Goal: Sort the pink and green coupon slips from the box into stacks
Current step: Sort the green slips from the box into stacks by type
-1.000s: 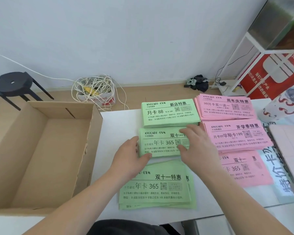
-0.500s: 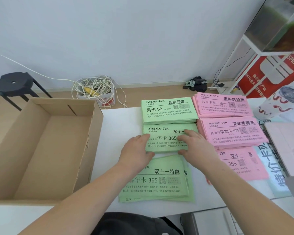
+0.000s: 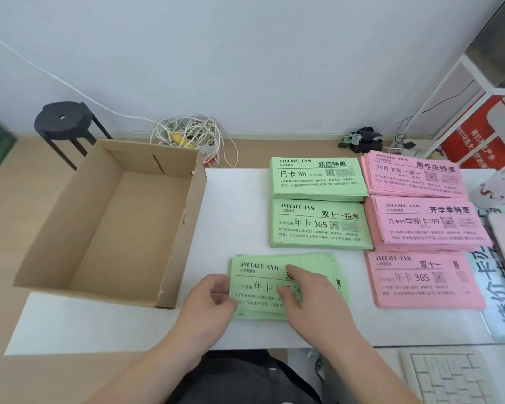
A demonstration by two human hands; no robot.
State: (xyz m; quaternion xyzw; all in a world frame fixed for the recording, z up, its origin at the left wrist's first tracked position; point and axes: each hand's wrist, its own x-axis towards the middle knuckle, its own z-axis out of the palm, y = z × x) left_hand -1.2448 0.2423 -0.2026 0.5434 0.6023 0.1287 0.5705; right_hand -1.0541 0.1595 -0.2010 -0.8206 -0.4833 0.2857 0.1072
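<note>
Head view: the loose green coupon pile point(image 3: 260, 279) lies fanned on the white surface point(image 3: 236, 217), just before the matching squared green stack point(image 3: 318, 225). The left hand point(image 3: 210, 304) pinches its left edge; the right hand point(image 3: 309, 295) presses flat on top. Squaring the edges before lifting seems wise. Both hands cover much print; the cardboard box point(image 3: 120, 234) looks empty.
</note>
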